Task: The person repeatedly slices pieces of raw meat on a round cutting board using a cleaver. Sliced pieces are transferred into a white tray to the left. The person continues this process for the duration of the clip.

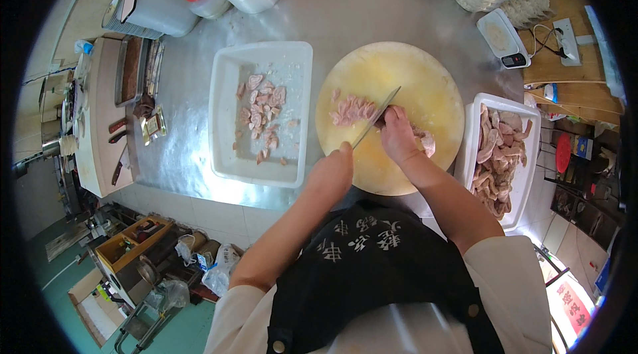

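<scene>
My left hand (336, 169) grips a knife (391, 98), its blade slanting across a round yellowish cutting board (389, 62). Fingers of my right hand (398, 135) press on a pale pink length of meat (424, 141), which looks like intestine, just right of the blade. Much of that length is hidden under the hand. Left of the blade, a row of thin meat slices (351, 110) lies on the board. A white plastic tub (218, 115) beside the board holds cut pieces (261, 105). To the right, a white tray (529, 174) carries several uncut lengths (498, 154).
The steel table (349, 10) bears a kitchen scale (503, 40) at back right and a red-lidded jar (207, 0) at back left. Knives (117, 132) lie on a side counter (97, 154) to the left. A power strip (567, 42) with cables sits at far right.
</scene>
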A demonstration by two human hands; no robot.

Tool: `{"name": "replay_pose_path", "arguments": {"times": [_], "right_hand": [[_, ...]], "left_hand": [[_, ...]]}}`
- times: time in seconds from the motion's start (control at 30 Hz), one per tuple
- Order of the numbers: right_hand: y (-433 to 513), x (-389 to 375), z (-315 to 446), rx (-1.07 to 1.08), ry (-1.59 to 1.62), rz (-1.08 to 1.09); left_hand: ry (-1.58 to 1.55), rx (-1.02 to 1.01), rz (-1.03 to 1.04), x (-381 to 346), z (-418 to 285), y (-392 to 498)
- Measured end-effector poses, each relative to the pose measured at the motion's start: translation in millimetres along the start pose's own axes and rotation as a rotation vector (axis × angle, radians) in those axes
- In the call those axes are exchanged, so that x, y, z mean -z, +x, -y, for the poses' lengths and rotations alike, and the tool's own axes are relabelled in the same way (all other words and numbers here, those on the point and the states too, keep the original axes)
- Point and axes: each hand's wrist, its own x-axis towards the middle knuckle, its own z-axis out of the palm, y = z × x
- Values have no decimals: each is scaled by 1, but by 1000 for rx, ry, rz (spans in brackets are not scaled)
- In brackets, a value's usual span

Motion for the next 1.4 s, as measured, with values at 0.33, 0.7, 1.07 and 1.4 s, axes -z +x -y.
{"name": "replay_pose_path", "arguments": {"times": [0.33,0.7,1.07,1.4], "right_hand": [[-3,-4,-4,5,-9,-56],[-4,0,-5,51,-4,-29],[-8,-8,-17,18,1,-18],[-11,3,-10,57,-4,-4]], "left_hand": [[7,55,-16,3,4,-24],[16,-38,-40,-13,2,13],[44,27,34,19,4,-40],[12,-18,-24,-17,-2,17]]}}
